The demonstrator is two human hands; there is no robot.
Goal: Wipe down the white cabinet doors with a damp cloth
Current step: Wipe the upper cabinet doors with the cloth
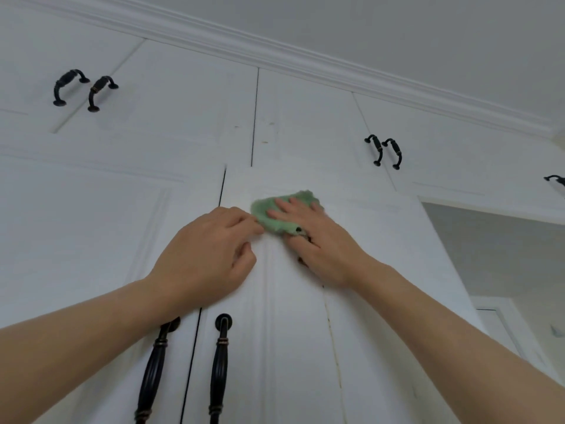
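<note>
Both hands are working high on the cabinet door [382,270]: the right hand [318,240] is pressing the green cloth [275,214] flat with straight fingers, while the left hand [211,255], at nine o'clock, is pinching the cloth's edge.

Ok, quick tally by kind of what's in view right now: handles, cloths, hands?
Short black handles on the upper doors: 5 (one, the fifth cut off at the right edge)
Long black handles on the tall doors: 2
Green cloth: 1
Hands: 2, left hand, right hand
Total: 10
</note>
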